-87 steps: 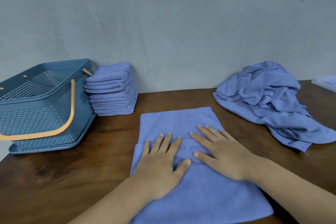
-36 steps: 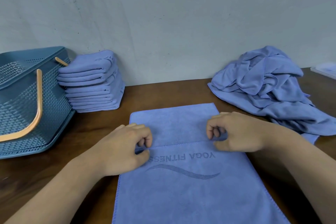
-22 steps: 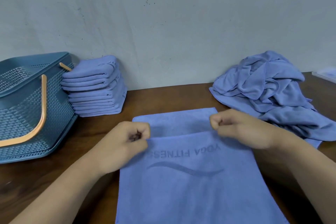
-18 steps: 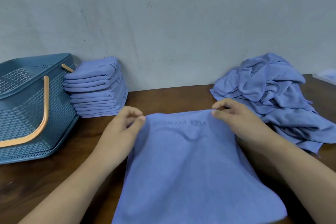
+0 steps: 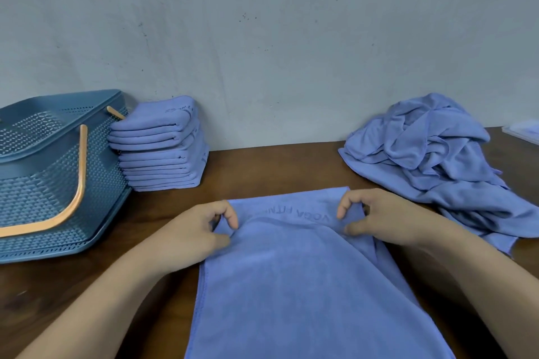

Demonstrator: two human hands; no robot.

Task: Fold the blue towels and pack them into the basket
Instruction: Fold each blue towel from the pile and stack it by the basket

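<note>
- Both hands have carried the towel [image 5: 291, 285] flap forward since a moment ago. It has come down from its lifted spot and now lies over the far part.
- Left hand [image 5: 201, 230] pinches the flap's left corner between thumb and curled fingers; right hand [image 5: 379, 218] pinches the right corner the same way.
- That towel lies on the table [image 5: 277, 166] in front of the person. It is a long blue rectangle running toward the near edge, with dark printed lettering showing reversed along its far fold.
- Its cloth looks soft and matte, with a stitched hem down the left side.
- Left of the towel and farther back is a stack of folded towels [image 5: 160, 148], neat rounded folds piled against the wall [image 5: 262, 38].
- Farther left of the towel, touching that stack, sits the basket [image 5: 43, 183]. It is blue-grey plastic with perforated, diamond-patterned sides.
- An orange handle [image 5: 77, 192] hangs down the basket's near side. Of the inside only a perforated wall shows; I cannot tell what it holds.
- Right of the towel and farther back lies a heap of unfolded towels [image 5: 437, 160], crumpled, with one edge trailing toward the person.
- Beyond that heap, at the frame's right edge, a pale flat thing [image 5: 525, 131] lies on the table, too cropped to identify.
- The table is dark brown wood with a slight sheen; the wall is pale grey, scuffed and speckled.
</note>
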